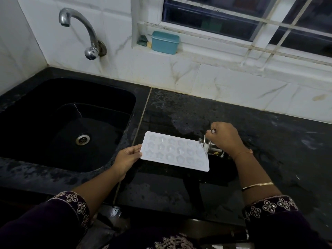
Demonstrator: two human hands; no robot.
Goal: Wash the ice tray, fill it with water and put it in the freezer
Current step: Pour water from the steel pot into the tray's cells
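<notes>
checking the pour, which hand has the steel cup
The right hand grips the tilted steel cup; the left hand only holds the ice tray by its left edge.

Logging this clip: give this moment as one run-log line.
left hand: holds ice tray by left end | right hand: tilts steel vessel over tray's right end

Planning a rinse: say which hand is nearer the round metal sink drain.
Left. The left hand sits just right of the drain; the right hand is farther right, across the white plastic ice tray.
</notes>
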